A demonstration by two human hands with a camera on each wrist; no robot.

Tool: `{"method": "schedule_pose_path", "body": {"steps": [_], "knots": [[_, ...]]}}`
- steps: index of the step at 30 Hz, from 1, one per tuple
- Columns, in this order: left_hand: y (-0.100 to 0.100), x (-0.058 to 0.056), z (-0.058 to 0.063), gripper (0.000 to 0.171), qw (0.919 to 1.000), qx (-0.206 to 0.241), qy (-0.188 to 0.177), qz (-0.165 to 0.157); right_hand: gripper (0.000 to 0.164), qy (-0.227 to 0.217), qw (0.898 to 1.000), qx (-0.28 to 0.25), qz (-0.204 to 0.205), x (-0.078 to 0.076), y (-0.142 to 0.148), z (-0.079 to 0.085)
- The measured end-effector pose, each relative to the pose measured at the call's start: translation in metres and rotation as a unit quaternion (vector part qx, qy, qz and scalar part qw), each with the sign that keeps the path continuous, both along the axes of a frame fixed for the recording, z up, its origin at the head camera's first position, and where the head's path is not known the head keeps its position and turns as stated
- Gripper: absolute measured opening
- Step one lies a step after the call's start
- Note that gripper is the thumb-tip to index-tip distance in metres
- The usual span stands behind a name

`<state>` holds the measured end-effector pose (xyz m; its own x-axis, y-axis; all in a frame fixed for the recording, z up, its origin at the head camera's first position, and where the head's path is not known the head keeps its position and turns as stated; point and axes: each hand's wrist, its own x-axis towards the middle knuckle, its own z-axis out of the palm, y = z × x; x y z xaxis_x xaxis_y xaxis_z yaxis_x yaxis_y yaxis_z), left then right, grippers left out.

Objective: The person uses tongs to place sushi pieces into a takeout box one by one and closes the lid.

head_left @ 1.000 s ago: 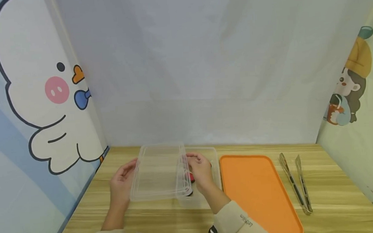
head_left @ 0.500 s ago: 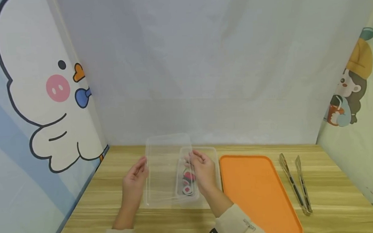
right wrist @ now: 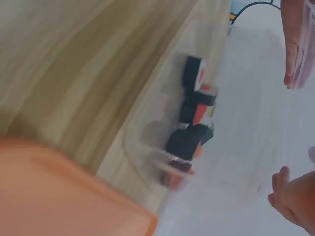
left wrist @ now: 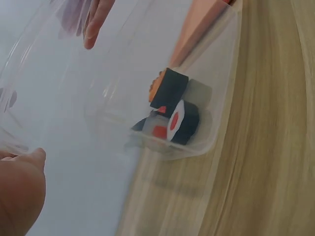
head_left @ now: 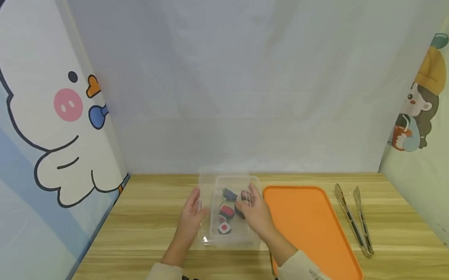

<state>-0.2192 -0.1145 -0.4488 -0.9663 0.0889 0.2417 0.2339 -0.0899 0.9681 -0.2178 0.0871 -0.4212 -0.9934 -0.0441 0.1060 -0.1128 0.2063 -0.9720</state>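
Observation:
A clear plastic lid (head_left: 206, 177) is held over a clear plastic box (head_left: 258, 187), overlapping most of it and shifted left. My left hand (head_left: 189, 218) grips the lid's left edge. On the opposite edge, my right hand (head_left: 258, 216) pinches it between thumb and fingers. Inside the box lie several toy sushi pieces, among them a white roll with a red centre (head_left: 224, 228), a red-topped piece (head_left: 226, 211) and a dark cone-like piece (head_left: 230, 194). The left wrist view shows an orange-topped roll (left wrist: 170, 88) through the box wall. My right hand partly covers the pieces at the right.
An orange tray (head_left: 309, 224) lies flat just right of the box. Metal tongs (head_left: 356, 224) rest farther right, their arms spread toward the back. A pale curtain (head_left: 237, 93) stands behind the wooden table (head_left: 137, 229), with printed cloths at both sides.
Both hands have carried the lid rightward, from left of the box to mostly over it. The left hand has come nearer the right. Tray and tongs have stayed put.

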Motion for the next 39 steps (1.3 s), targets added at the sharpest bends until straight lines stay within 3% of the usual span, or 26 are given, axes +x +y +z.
{"method": "schedule_pose_path", "body": {"steps": [4, 8, 14, 17, 23, 29, 34, 39], "knots": [[0.013, -0.009, -0.007, 0.070, 0.9991, -0.042, -0.002, 0.006, 0.080, -0.010, 0.996, 0.088, -0.018, -0.001, 0.008, -0.007], [0.020, -0.015, -0.013, 0.070, 0.9948, -0.101, -0.012, 0.010, 0.078, -0.002, 0.985, 0.168, -0.042, -0.005, 0.009, -0.016], [0.027, -0.020, -0.018, 0.071, 0.9815, -0.184, -0.030, 0.043, 0.082, -0.024, 0.981, 0.193, -0.027, -0.007, 0.012, -0.025], [0.029, -0.023, -0.023, 0.072, 0.9769, -0.206, -0.033, 0.047, 0.084, -0.037, 0.979, 0.196, -0.028, -0.009, 0.014, -0.029], [0.029, -0.027, -0.030, 0.074, 0.9754, -0.213, -0.035, 0.046, 0.082, -0.049, 0.977, 0.207, -0.025, -0.016, 0.019, -0.034], [0.028, -0.025, -0.030, 0.075, 0.9798, -0.196, -0.034, 0.017, 0.089, -0.064, 0.979, 0.195, -0.016, -0.017, 0.022, -0.036], [0.024, -0.012, -0.033, 0.077, 0.9862, -0.165, -0.010, 0.005, 0.086, -0.046, 0.978, 0.205, -0.004, -0.013, 0.024, -0.036], [0.021, 0.004, -0.035, 0.078, 0.9816, -0.190, -0.016, -0.008, 0.080, -0.020, 0.971, 0.239, 0.017, -0.002, 0.030, -0.032]]}}
